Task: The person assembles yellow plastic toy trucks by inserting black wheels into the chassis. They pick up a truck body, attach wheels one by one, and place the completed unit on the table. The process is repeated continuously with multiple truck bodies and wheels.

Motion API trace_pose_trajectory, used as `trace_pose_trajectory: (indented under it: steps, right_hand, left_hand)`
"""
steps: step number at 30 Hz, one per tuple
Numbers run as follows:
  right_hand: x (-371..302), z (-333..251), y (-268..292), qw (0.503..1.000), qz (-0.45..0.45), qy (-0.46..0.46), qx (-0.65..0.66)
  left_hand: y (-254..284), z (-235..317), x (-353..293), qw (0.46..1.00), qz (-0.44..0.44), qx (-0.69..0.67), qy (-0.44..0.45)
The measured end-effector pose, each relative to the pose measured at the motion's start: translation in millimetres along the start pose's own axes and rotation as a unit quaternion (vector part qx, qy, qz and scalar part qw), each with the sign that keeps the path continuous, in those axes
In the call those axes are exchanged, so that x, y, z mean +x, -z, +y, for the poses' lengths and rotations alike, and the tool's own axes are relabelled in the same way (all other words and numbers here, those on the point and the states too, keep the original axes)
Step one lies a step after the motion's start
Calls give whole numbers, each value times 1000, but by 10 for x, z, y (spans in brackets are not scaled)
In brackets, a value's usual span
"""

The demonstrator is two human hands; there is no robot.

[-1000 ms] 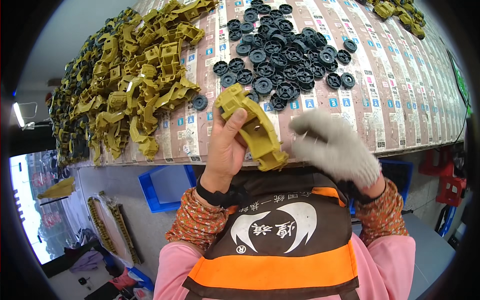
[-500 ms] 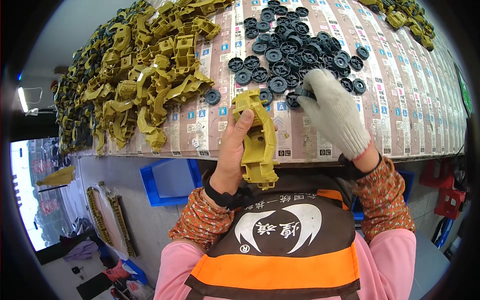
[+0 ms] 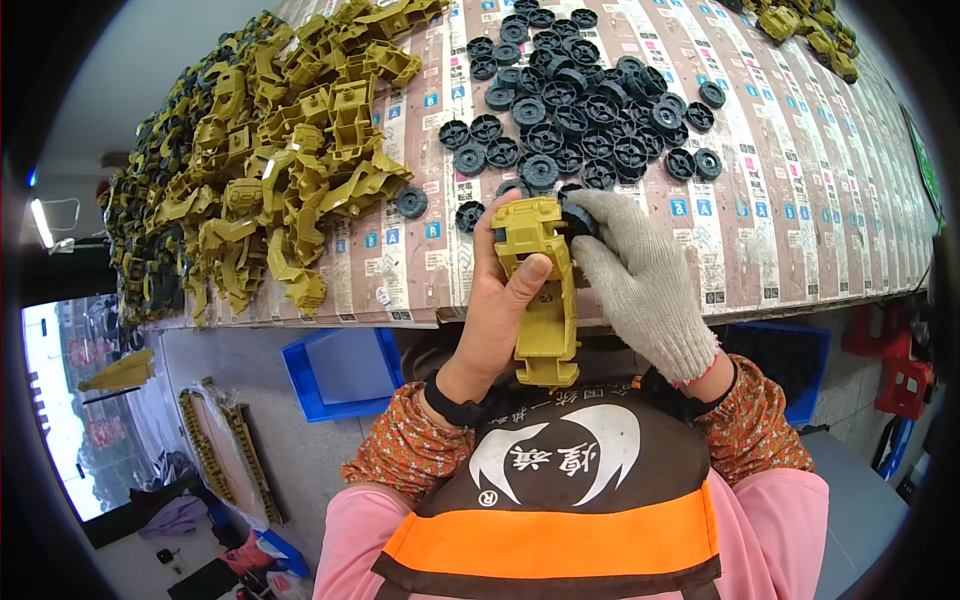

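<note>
My bare left hand (image 3: 497, 305) is closed around an olive-yellow plastic toy car body (image 3: 545, 330), held upright near the table's front edge. In a white knitted glove, my right hand (image 3: 635, 270) pinches a black toy wheel (image 3: 577, 218) against the far right side of the body. Fingers partly cover that wheel, so whether it is seated cannot be seen. Just beyond both hands lies a loose pile of black spoked wheels (image 3: 572, 118). One single wheel (image 3: 411, 202) rests apart, left of the pile.
A large heap of yellow car bodies (image 3: 240, 190) covers the table's left side. More yellow parts (image 3: 815, 35) lie at the far right. Blue bins (image 3: 345, 408) stand below the table edge, and a red plastic piece (image 3: 905, 375) is at the right.
My right hand has come from the wheel pile toward the car body, bringing a wheel to its side. My left hand has turned the body more upright and shifted slightly right.
</note>
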State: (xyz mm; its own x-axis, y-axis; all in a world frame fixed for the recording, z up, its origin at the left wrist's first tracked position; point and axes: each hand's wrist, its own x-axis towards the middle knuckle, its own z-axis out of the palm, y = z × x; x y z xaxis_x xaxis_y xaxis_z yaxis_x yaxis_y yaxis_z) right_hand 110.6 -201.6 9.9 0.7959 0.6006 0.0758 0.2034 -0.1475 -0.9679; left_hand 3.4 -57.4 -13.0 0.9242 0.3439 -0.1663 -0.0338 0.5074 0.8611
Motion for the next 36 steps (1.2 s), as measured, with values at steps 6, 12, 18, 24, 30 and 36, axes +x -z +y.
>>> trace_pose_trajectory:
  steps: [6,12,18,24,30,36]
  right_hand:
    - [-2,67,3,999,1,-19,37]
    - [12,29,40,998,8,-52,29]
    - [-48,61,50,999,8,16,-44]
    - [-50,88,35,998,13,36,-40]
    - [-191,-8,81,986,-3,75,-151]
    - [-122,-122,233,987,-43,59,-146]
  left_hand:
    - [-47,5,-18,998,-17,55,-28]
    - [-34,-46,-19,997,-13,66,-30]
    - [-28,-83,-15,988,-29,134,-64]
    - [-60,-79,-36,988,-32,138,-63]
    - [60,-153,-9,948,-80,291,-103]
    - [-6,-44,-1,943,-134,287,-99]
